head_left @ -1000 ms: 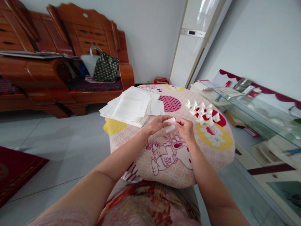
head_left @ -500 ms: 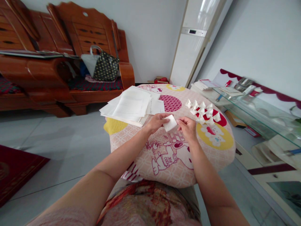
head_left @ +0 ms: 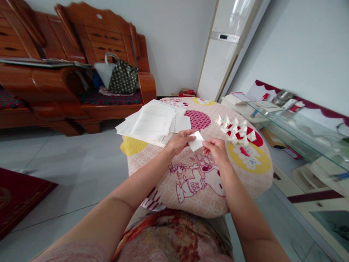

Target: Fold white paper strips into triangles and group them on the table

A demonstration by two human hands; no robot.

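Over a round table with a pink cartoon-print cover [head_left: 196,189], both my hands hold one small folded white paper [head_left: 196,141]. My left hand [head_left: 180,141] pinches its left edge between thumb and fingers. My right hand [head_left: 216,150] pinches its lower right corner, fingers curled. Beyond my left hand lies a spread stack of white sheets [head_left: 152,123]. To the right of my right hand sits a cluster of several small folded white paper pieces [head_left: 236,130] on the cover.
A carved wooden bench [head_left: 68,72] with a dotted handbag [head_left: 121,77] stands behind the table at left. A tall white standing unit [head_left: 222,51] is at the back. A glass shelf [head_left: 300,127] with papers and small items runs along the right. A dark red rug [head_left: 19,196] lies at left.
The paper has been turned and raised a little between my hands. My right hand has shifted slightly left and lower onto the paper's corner. The left hand stays on its edge.
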